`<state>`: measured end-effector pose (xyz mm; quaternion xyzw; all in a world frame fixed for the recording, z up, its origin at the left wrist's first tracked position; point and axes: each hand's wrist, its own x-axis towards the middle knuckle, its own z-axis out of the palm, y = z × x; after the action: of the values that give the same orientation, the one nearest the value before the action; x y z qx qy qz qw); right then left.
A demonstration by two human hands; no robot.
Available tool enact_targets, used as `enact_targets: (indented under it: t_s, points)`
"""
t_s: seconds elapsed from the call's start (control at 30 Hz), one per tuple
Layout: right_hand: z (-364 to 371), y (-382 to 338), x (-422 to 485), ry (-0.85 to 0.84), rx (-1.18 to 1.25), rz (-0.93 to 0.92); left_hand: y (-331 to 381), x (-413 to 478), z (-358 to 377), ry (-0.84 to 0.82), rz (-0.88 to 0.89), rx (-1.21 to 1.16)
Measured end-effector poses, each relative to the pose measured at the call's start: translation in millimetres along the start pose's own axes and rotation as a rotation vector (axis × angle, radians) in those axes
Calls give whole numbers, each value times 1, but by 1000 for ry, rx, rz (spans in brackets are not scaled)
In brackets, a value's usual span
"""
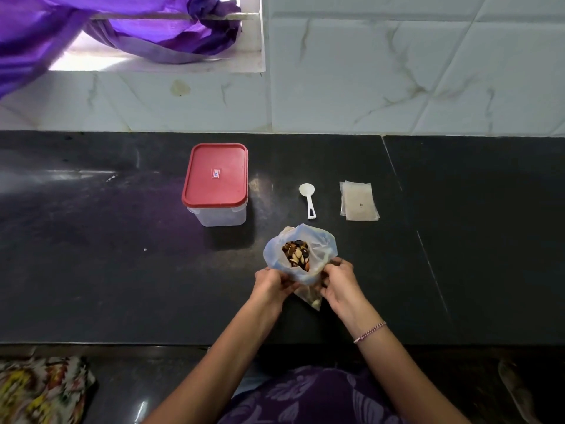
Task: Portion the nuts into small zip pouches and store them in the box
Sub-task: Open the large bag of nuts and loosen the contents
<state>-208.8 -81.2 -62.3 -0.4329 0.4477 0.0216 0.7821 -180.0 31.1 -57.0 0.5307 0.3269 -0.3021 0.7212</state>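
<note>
Grip: your left hand (270, 284) and right hand (337, 281) each pinch the near rim of the plastic bag (324, 244), fingers curled into the film; both are grasping it and neither is free

Bag: it rests on the counter (122, 255) just in front of you, mouth spread wide and facing up; a lower corner pokes out between your hands

Nuts: a mixed heap of nuts (296, 255) sits deep inside the bag; none looks portioned yet, judging by the flat pouches

Spoon: the white spoon (308, 197) lies just beyond the bag, bowl away from you, touching nothing

Pouches: the zip pouches (359, 201) lie stacked flat to the right of the spoon and apart from it; they look unfilled

Box: the box (218, 209) stands left of the spoon with its red lid (215, 175) on; you will need it off before storing anything

Stage: opening the supply, as I judge it; scooping not yet begun

Risk, bag: the film looks thin and limp; free one hand for the spoon and the mouth may slump or tip, spilling nuts over the counter; pull the rim too hard and it could tear

Risk, pouches: they look light and slippery; you may lift two at once
</note>
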Motion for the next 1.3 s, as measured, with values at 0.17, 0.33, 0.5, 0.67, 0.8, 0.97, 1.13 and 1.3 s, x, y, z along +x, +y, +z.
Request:
enact_targets:
  t_s: [0.17, 0.33, 0.5, 0.67, 0.8, 0.97, 1.13, 1.3]
  points:
    - [-23, -2, -5, 78, -639, -362, -7, 2, -10, 144, 289, 319]
    - [-21, -12, -11, 90, -830, -855, 0, -8, -7, 248, 782, 466]
    - [-4, -15, -8, -5, -1068, -866, 11, 0, -1, 241, 845, 586]
    - [-2, -23, 6, 39, -1228, -803, 17, 9, -4, 192, 718, 565]
    - [2, -27, 12, 18, -1302, -888, 19, 11, -3, 135, 738, 664]
    - [5, -35, 18, -6, -1199, -877, 29, 22, -5, 161, 734, 763]
    - [-2, -45, 26, -129, -910, -680, 41, 25, -1, -7, 497, 553]
    - [-9, -58, 31, -329, -652, -328, 60, 18, 6, -122, 107, 198]
